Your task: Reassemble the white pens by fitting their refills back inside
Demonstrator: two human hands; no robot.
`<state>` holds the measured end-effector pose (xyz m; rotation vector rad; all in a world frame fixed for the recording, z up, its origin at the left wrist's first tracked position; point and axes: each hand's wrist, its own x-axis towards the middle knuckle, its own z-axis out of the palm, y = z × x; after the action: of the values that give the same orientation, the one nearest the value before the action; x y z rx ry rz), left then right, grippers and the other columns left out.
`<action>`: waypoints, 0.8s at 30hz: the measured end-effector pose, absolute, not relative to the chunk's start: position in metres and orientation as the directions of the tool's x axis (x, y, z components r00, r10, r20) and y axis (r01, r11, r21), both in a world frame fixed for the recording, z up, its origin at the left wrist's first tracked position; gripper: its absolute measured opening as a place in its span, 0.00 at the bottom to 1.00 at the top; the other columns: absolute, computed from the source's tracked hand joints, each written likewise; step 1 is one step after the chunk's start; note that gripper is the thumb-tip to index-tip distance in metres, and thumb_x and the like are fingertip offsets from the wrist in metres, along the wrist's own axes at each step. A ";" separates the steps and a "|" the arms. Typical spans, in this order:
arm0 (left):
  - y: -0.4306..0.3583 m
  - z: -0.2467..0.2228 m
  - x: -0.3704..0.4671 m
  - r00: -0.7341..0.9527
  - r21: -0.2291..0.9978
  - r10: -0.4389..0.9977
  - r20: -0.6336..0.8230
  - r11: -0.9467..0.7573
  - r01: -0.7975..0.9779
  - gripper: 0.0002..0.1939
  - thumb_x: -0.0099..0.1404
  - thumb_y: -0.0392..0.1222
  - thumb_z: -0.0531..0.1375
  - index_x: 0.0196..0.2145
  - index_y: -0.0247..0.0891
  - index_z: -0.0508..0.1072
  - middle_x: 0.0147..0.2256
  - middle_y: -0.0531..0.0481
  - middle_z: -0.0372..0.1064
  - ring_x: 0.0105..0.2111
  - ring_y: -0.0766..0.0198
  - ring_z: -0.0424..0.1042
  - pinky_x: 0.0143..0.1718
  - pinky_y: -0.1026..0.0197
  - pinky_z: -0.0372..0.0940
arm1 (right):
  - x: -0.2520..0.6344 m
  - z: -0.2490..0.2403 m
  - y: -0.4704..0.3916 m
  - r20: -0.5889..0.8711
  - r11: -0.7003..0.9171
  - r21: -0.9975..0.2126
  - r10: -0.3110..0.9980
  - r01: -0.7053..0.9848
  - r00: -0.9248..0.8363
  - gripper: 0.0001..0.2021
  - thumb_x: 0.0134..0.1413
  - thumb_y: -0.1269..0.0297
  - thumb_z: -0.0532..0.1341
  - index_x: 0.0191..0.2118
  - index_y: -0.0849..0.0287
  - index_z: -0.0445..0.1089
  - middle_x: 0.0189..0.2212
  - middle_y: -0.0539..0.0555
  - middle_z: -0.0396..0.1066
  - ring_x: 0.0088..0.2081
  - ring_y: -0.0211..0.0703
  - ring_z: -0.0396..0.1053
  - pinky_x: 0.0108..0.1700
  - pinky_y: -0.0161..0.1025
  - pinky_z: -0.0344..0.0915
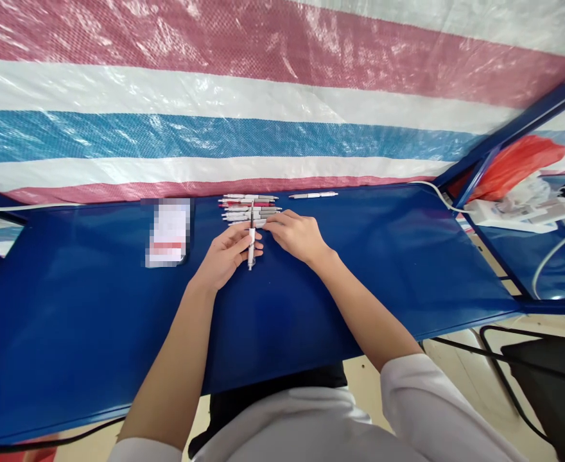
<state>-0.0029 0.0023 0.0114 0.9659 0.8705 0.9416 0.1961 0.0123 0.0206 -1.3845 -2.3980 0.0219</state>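
Note:
Pinched in my left hand [228, 253] is a white pen [251, 249], held upright in the view with its dark, slim end pointing away from me. My right hand [298, 235] is closed at the right end of a row of pens [248, 208], its fingertips by the nearest one. Whether those fingertips grip a pen is hard to make out. The pens in the row lie side by side, mostly white and grey, with a red one among them. Apart from them, a single pen [313, 195] lies farther right near the back edge.
A blurred-out phone-like object [169, 232] lies left on the blue table [109, 327]. Striped plastic sheeting [215, 96] hangs behind. To the right are a blue metal frame [508, 131], a red plastic bag [518, 165], white boxes and cables, and a dark chair [552, 385].

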 end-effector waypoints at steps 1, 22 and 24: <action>0.002 0.012 -0.003 0.335 0.933 0.927 -0.171 0.262 -0.248 0.19 0.58 0.44 0.69 0.47 0.41 0.75 0.38 0.50 0.74 0.36 0.63 0.75 0.44 0.53 0.73 | 0.195 0.022 0.011 0.321 0.502 -0.246 0.849 0.829 -0.419 0.16 0.65 0.70 0.51 0.48 0.49 0.75 0.50 0.50 0.76 0.50 0.44 0.70 0.35 0.35 0.65; -0.006 0.005 0.012 0.239 0.953 0.957 0.165 -0.217 0.210 0.20 0.67 0.52 0.59 0.51 0.39 0.75 0.43 0.45 0.75 0.37 0.60 0.74 0.39 0.59 0.70 | 0.179 0.003 -0.002 0.000 0.043 -0.917 0.994 -0.396 0.108 0.18 0.43 0.55 0.71 0.42 0.54 0.77 0.41 0.52 0.80 0.42 0.43 0.78 0.38 0.36 0.77; -0.007 0.003 0.012 0.244 0.941 0.953 0.179 -0.238 0.240 0.19 0.68 0.50 0.58 0.51 0.41 0.75 0.45 0.45 0.75 0.39 0.59 0.74 0.41 0.59 0.70 | 0.178 0.004 -0.002 0.020 0.062 -0.920 0.994 -0.388 0.112 0.16 0.44 0.55 0.71 0.40 0.54 0.78 0.38 0.51 0.81 0.40 0.41 0.78 0.36 0.35 0.78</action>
<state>0.0118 -0.0075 0.0033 1.6640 1.1220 1.0519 0.1780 -0.0018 0.0035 -0.9306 -0.8568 1.2660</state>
